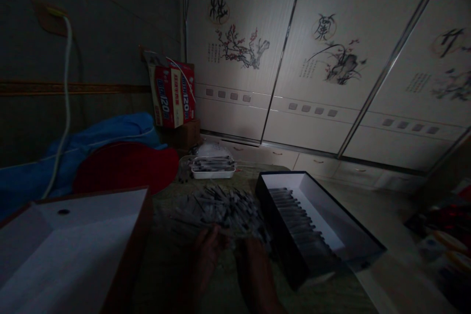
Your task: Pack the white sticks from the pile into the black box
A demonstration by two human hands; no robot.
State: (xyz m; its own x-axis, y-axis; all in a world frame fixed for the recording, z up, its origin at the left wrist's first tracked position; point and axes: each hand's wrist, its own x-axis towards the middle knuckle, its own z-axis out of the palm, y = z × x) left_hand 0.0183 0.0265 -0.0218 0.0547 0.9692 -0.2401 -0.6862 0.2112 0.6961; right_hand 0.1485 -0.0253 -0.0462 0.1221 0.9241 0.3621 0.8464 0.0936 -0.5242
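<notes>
My left hand (209,251) is at the near edge of a loose pile of slender, pen-like sticks (224,206), its fingers bent together; what they pinch is too dark to make out. Close beside it on the right, my right hand (253,257) is curled with the knuckles up, its fingertips mostly hidden. To the right of the pile, an open dark-rimmed box (324,196) with a white inside holds several similar sticks in a row along its left side.
On the left stands a large empty-looking box lid (69,250) with a white inside. Behind the pile is a white tray (213,174) full of sticks. A red round cushion (127,167), blue cloth (106,132), red carton (172,95) and white cable (67,83) lie farther left.
</notes>
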